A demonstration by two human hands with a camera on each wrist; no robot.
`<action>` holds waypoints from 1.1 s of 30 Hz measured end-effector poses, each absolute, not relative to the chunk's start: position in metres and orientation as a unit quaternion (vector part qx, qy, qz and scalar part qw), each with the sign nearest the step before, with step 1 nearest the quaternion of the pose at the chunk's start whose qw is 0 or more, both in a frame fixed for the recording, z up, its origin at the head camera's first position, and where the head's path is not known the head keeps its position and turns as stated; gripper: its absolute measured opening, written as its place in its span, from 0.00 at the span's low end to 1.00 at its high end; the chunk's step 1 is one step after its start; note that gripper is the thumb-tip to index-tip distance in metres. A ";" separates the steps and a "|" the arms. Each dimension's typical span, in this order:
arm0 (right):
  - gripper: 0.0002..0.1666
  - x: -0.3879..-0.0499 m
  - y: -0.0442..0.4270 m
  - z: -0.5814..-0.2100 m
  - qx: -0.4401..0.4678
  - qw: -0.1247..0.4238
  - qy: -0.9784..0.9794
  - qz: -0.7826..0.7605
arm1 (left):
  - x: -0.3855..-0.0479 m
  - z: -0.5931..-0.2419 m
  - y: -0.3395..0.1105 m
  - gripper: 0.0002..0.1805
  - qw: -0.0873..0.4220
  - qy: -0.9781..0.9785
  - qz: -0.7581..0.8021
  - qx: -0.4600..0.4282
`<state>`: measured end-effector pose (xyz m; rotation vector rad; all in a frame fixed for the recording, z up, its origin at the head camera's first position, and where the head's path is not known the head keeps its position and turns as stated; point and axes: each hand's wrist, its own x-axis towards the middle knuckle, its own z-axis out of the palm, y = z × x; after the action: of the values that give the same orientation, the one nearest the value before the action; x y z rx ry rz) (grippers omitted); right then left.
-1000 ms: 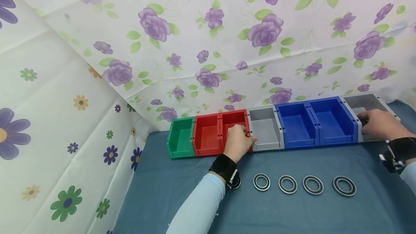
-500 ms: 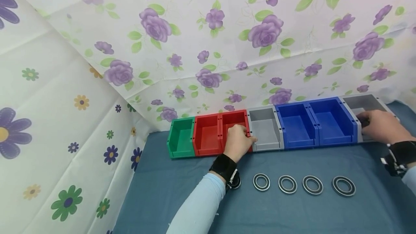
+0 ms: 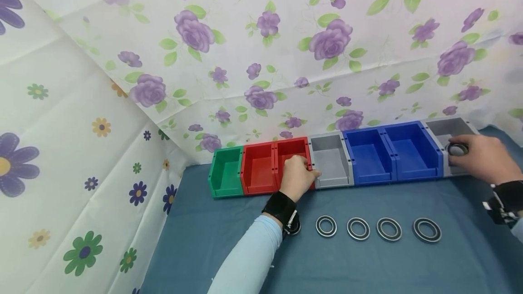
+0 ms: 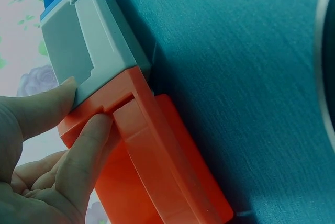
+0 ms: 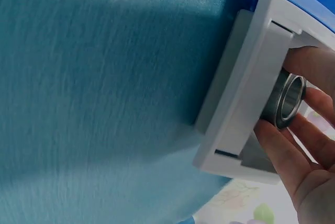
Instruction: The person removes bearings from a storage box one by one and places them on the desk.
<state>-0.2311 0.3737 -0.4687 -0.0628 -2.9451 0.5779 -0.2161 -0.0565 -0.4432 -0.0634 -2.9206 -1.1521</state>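
Note:
My left hand [image 3: 298, 179] pinches the adjoining side walls of the right-hand red bin [image 4: 128, 174] and the middle grey bin [image 4: 65, 43]. In the left wrist view, its thumb lies on the grey side and a finger on the red side. My right hand [image 3: 488, 160] holds a ball bearing [image 5: 276, 102] between thumb and fingers, tilted, at the opening of the far-right grey bin [image 5: 238, 93]. Several more bearings lie in a row on the blue cloth, among them one bearing [image 3: 415, 230] at the right end; the leftmost is partly hidden by my left wrist.
The row of bins also has a green bin [image 3: 226, 192] at the left end, another red bin [image 3: 258, 187] and two blue bins [image 3: 373, 178]. Behind them rises a flowered sheet [image 3: 229, 58]. A blue cloth [image 3: 347, 269] covers the table.
My right hand has brought the bearing up out of the far-right grey bin's inside, so its ring now shows. The left hand keeps its hold. The head view has shifted slightly.

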 end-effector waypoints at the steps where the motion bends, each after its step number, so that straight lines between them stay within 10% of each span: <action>1: 0.28 -0.230 0.374 -0.468 -0.020 0.074 -0.978 0.192 | -0.216 -0.443 -0.057 0.17 0.002 -0.930 -0.367 -0.021; 33: 0.33 -0.165 0.348 -0.424 -0.001 0.214 -0.965 0.149 | -0.217 -0.445 -0.055 0.13 0.007 -0.929 -0.369 -0.022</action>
<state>-0.1654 0.3480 -0.4243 -0.0042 -2.6783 0.4129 -0.2173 -0.0553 -0.4453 -0.0689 -2.9059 -1.1540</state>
